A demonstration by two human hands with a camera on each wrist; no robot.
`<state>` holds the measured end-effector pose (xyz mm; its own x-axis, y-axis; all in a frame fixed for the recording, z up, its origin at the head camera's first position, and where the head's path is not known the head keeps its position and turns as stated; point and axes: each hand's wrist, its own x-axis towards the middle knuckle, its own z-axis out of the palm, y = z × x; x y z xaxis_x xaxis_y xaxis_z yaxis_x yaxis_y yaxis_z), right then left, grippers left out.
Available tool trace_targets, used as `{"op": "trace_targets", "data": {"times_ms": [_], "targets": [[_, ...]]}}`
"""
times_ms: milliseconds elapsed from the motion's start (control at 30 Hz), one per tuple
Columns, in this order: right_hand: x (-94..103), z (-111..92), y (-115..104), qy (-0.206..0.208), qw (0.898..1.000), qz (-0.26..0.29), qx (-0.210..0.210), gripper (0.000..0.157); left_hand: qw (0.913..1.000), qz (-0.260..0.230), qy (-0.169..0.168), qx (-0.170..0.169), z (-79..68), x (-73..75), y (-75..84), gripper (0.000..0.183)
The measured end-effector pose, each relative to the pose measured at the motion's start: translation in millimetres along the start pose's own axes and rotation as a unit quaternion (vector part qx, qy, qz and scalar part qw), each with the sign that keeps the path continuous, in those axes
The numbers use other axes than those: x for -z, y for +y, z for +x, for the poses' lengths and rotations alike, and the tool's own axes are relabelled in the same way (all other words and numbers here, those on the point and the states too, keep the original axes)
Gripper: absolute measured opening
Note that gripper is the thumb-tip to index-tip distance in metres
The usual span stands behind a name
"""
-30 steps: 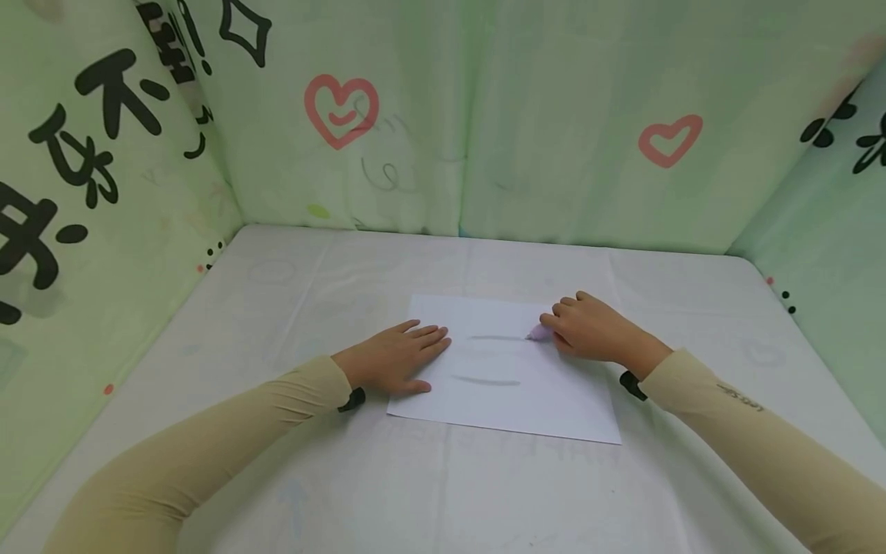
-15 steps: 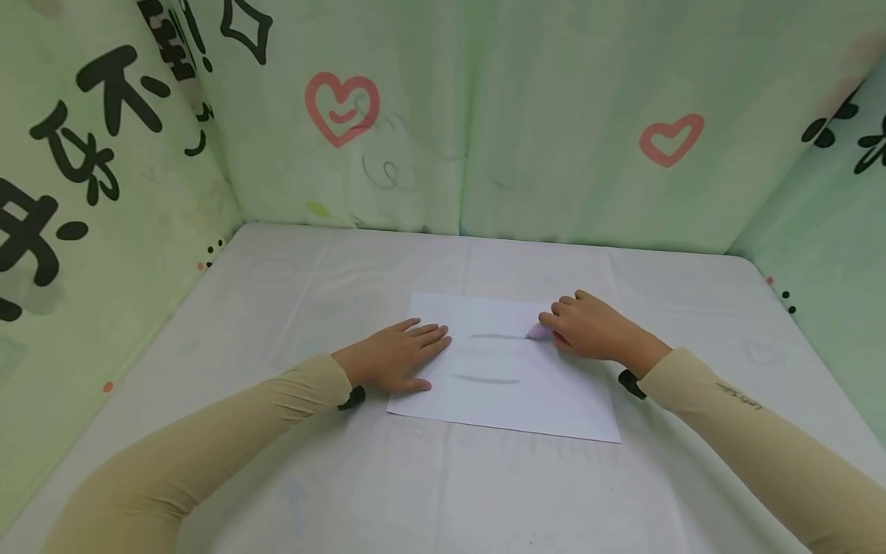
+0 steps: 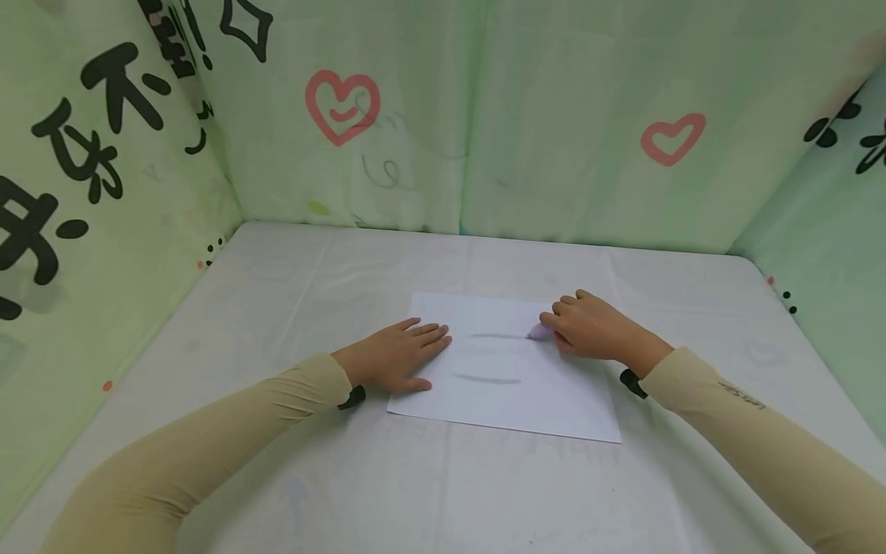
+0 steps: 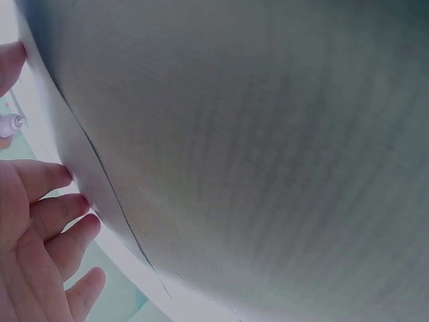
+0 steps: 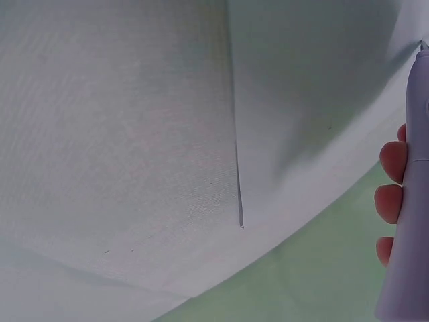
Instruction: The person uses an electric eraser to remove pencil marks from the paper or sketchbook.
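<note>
On the white table (image 3: 332, 477): a paper sheet (image 3: 512, 412) lies flat, reaching from the left hand (image 3: 391, 358) to the right hand (image 3: 591, 327).
Left edge of the sheet: the left hand, fingers straight and spread, rests over it, apparently to keep the paper from sliding.
Right part of the sheet: the right hand curls round a pale purple pen-shaped tool (image 3: 540, 332), presumably for control of its narrow tip.
Tip: at the right end of the far grey line (image 3: 497, 335); contact seems likely, though too small to confirm.
Near grey line (image 3: 486, 379): roughly parallel, between the hands.
Hands: well apart, leaving the lines uncovered.
</note>
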<state>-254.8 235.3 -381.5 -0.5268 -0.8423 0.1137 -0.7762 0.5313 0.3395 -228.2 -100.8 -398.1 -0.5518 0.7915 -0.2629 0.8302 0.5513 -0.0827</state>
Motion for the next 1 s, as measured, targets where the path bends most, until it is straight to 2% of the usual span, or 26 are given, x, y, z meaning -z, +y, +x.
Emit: {"op": "trace_targets", "data": {"times_ms": [567, 1000], "targets": [[-0.6, 0.4, 1.3, 0.000, 1.000, 0.012, 0.002, 0.012, 1.0000, -0.006, -0.002, 0.002, -0.8, 0.8, -0.3, 0.074], [-2.9, 4.0, 3.4, 0.015, 1.000, -0.002, 0.014, 0.012, 0.9999, -0.013, -0.003, 0.002, 0.6, -1.1, -0.5, 0.074]]}}
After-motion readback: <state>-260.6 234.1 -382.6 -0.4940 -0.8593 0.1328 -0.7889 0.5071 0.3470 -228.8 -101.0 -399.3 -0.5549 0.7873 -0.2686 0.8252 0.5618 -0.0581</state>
